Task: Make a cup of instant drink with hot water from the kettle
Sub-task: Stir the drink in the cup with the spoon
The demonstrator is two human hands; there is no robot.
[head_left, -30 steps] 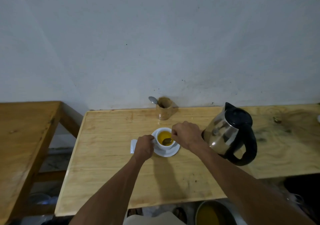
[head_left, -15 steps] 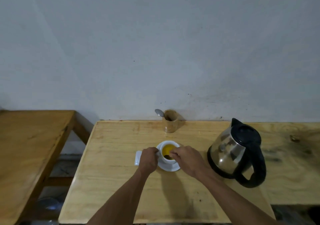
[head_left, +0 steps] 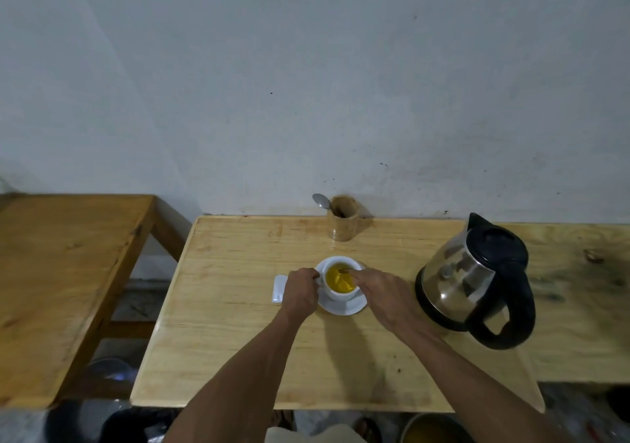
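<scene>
A white cup point(head_left: 342, 293) with yellow liquid stands on a white saucer point(head_left: 344, 307) in the middle of the light wooden table point(head_left: 238, 340). My left hand point(head_left: 301, 291) grips the cup's left side at the handle. My right hand point(head_left: 378, 291) holds a spoon point(head_left: 343, 271) whose bowl dips into the liquid; most of the spoon is hidden by my fingers. A steel kettle point(head_left: 475, 284) with black lid and handle stands to the right of the cup, handle toward me.
A white sachet point(head_left: 279, 287) lies partly under my left hand. A wooden holder point(head_left: 342, 217) with a spoon point(head_left: 321, 200) stands at the wall. A darker wooden table point(head_left: 61, 272) is at the left, another tabletop point(head_left: 579, 306) at the right.
The camera has tilted up, so the table sits lower in view. My right hand has shifted around the cup with the spoon in the liquid. My left hand stays on the cup.
</scene>
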